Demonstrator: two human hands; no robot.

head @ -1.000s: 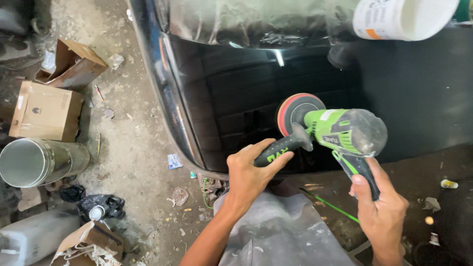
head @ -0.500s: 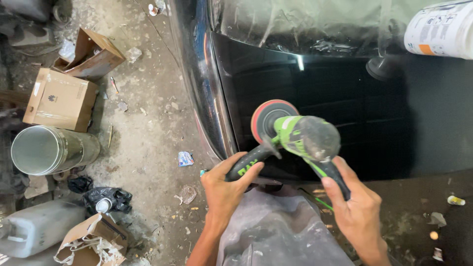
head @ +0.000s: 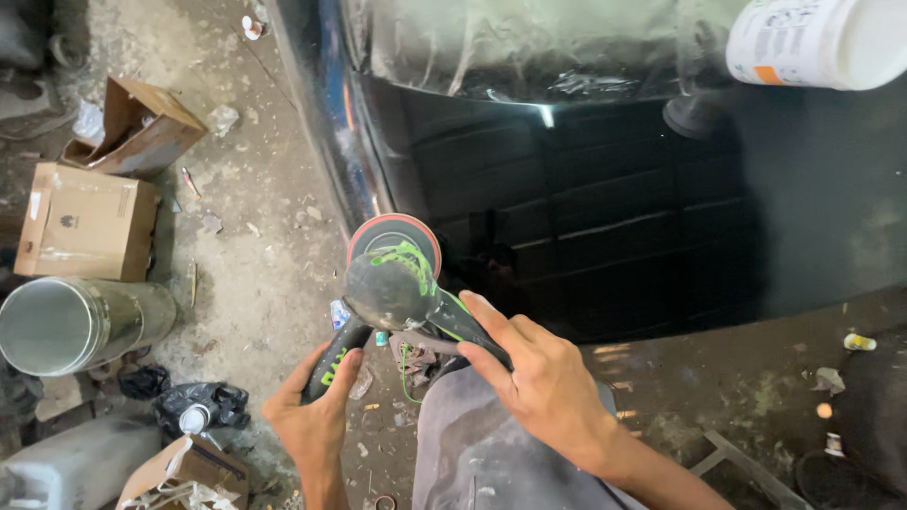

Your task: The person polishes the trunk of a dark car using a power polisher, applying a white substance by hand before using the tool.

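A green and black power polisher with a round red-rimmed pad rests against the left edge of a glossy black car panel. My left hand grips its black side handle from below. Wrapped around the rear grip, my right hand has its forefinger stretched along the tool's body. A thin green cord hangs under the tool. My grey-clad knee sits beneath both hands.
A white bucket lies on the panel at top right, beside crinkled plastic sheeting. On the dirty concrete floor to the left are cardboard boxes, a metal cylinder, a plastic jerrycan and scraps.
The polisher has swept left across the panel to its left edge. Both hands moved left and down with it, and the tool has turned so that its rear faces the camera.
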